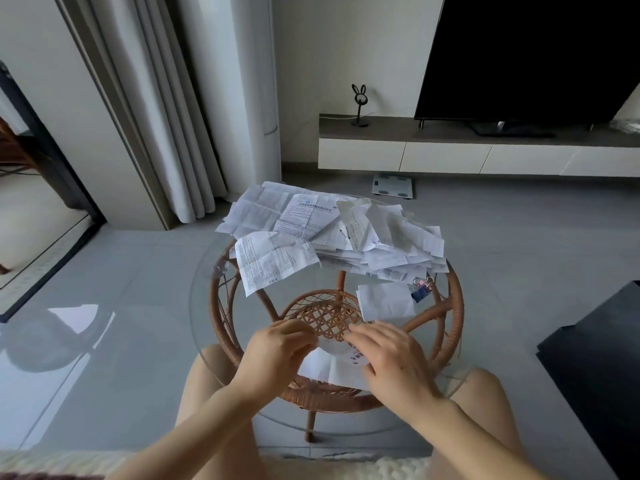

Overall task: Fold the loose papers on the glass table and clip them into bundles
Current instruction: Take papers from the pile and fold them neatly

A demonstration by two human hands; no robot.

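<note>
Hands at near edge of glass bench [204,306], both on one white sheet [329,370]. Left hand [277,355]: fingers curled, pinching sheet's left edge. Right hand [391,362]: fingers spread and flat, pressing sheet down. Mid-bench, right side: folded white bundle [384,303], binder clips [420,292] touching its far corner. Mid-bench, left side: single printed leaflet [273,261]. Far half of bench: loose paper pile [339,230], sheets overlapping, some past the far rim.

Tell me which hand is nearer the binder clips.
Right. The right hand lies toward the person from the binder clips; the left hand is farther, off to their left.
</note>
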